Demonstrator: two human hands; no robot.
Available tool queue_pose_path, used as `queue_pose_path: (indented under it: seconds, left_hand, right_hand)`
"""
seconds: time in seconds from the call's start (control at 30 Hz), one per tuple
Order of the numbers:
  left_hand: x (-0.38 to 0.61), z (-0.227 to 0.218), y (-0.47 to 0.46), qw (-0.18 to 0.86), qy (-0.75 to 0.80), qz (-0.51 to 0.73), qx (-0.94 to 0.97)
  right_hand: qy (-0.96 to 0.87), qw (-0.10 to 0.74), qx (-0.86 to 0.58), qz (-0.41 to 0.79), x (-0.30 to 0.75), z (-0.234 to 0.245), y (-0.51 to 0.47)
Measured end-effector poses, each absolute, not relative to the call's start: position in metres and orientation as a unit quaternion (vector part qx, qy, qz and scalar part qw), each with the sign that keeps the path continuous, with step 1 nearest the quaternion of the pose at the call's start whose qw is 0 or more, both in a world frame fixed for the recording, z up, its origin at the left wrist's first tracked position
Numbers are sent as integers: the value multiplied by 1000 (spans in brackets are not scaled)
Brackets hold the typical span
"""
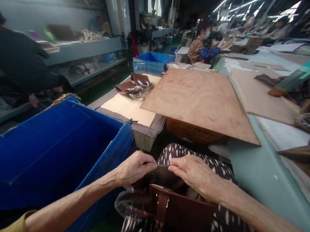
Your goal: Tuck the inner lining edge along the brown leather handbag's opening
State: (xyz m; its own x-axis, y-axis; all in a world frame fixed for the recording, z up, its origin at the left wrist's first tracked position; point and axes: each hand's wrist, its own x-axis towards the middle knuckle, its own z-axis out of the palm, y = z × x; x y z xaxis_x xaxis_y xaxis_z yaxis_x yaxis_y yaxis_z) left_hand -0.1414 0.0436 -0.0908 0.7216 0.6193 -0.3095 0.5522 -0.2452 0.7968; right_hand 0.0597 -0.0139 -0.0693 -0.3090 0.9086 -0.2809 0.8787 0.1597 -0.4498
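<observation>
A brown handbag (185, 209) lies across the lap, its handle (129, 204) wrapped in clear plastic at the left. Dark cloth (172, 176), which looks like the bag's lining, stands up beyond the brown panel. My left hand (137, 166) pinches the upper edge of this cloth between thumb and fingers. A short way to the right, my right hand (188, 172) pinches the same edge. The edge runs straight and thin between the two pinches. My right wrist and forearm partly cover the bag, and its lower part leaves the view.
A large blue bin (104, 155) stands at the left. Ahead, brown bag pieces with plastic-wrapped handles (134, 85) lie beside a wooden board (195, 88). An orange basket (193, 131) is under the board. A worktable (270, 171) runs along the right. Co-workers sit at both sides.
</observation>
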Motion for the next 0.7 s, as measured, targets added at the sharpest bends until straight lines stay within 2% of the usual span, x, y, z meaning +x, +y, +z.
queue_pose_path:
  seconds: [0.33, 0.5, 0.7]
  left_hand:
    - [-141, -85, 34, 523, 382, 51, 760]
    - [-148, -94, 36, 554, 373, 59, 742]
    - [-156, -95, 27, 538, 370, 123, 748]
  right_hand:
    - [-705, 82, -535, 459, 53, -61, -1]
    - [-705, 77, -564, 423, 43, -64, -2]
    - [-716, 37, -568, 404, 30, -72, -3]
